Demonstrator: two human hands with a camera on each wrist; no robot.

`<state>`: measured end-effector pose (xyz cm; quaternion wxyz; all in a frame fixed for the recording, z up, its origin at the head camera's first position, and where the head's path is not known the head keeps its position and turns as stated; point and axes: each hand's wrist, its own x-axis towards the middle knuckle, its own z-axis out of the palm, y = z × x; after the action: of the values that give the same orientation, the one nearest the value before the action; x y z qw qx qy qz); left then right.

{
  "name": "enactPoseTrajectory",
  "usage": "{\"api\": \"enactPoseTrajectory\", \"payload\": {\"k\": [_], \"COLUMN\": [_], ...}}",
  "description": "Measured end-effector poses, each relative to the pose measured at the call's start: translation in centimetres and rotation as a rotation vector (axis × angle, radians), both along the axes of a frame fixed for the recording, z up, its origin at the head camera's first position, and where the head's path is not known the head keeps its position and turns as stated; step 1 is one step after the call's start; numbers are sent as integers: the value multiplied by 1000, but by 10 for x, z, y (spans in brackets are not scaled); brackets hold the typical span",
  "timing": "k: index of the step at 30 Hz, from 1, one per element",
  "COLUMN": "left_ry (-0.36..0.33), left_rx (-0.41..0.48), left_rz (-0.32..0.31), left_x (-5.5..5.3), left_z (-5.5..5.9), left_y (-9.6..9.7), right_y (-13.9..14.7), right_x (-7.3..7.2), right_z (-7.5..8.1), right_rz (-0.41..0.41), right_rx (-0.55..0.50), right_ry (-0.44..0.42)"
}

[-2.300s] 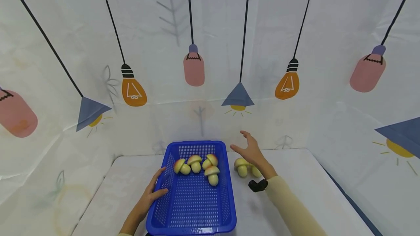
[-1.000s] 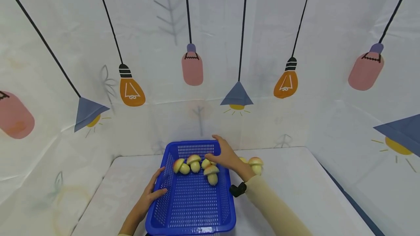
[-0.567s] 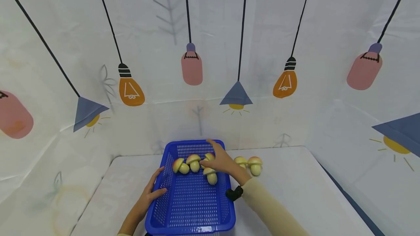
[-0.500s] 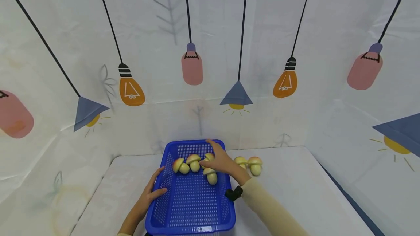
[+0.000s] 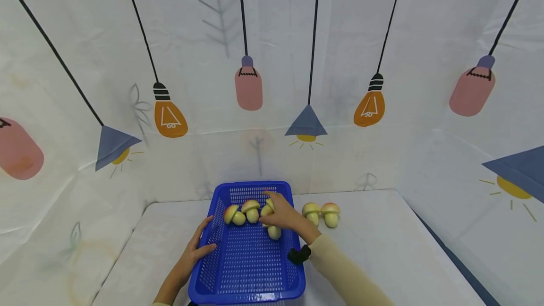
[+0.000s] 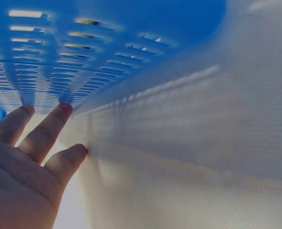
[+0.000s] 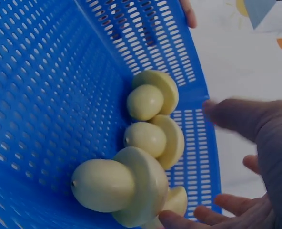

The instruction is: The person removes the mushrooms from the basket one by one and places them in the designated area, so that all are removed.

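Observation:
Toy mushrooms with pale stems and yellow-orange caps lie in a row at the far end of a blue perforated plastic basket [image 5: 248, 268]. My left hand [image 5: 189, 256] holds the basket's left side, thumb over the rim. In the left wrist view its straight fingertips [image 6: 65, 109] touch the slotted outer wall. My right hand [image 5: 284, 212] hovers inside the far right corner, fingers and thumb spread around a mushroom [image 5: 267, 208], partly hiding it. Below that hand lies a nearer mushroom [image 5: 274, 233]. In the right wrist view, fingertips are right at a half-hidden mushroom [image 7: 176, 200].
Two more mushrooms, one on the left [image 5: 311, 211] and one on the right [image 5: 330, 214], stand on the white table [image 5: 374, 249], right of the basket. A white backdrop [image 5: 204, 155] printed with hanging lamps rises behind the table and along both sides.
My right hand has moved left from over the mushrooms on the table into the basket, then lower, its fingers and thumb drawing slightly closer together. The left hand stays on the basket's side.

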<state>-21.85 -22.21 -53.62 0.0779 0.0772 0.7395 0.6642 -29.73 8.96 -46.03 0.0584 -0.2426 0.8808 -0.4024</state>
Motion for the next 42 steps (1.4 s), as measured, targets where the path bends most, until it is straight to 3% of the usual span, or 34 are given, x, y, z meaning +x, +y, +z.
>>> {"api": "enactPoseTrajectory", "payload": {"k": [13, 20, 22, 27, 32, 42], "left_ry": [-4, 1, 2, 6, 8, 3], "left_rx": [3, 5, 8, 12, 10, 22], "left_rz": [-6, -3, -5, -22, -27, -28], "left_x": [0, -1, 0, 0, 1, 2], "left_z": [0, 2, 2, 3, 5, 8], "left_y": [-1, 0, 0, 0, 0, 2], "right_y": [-10, -14, -14, -16, -17, -22], "right_x": [0, 1, 1, 2, 1, 2], "right_z": [-7, -6, -6, -9, -16, -25], "right_rz": [41, 97, 97, 110, 141, 141], "right_rx": [93, 197, 213, 168, 135, 167], "right_ry": [-23, 49, 33, -41, -32, -13]}}
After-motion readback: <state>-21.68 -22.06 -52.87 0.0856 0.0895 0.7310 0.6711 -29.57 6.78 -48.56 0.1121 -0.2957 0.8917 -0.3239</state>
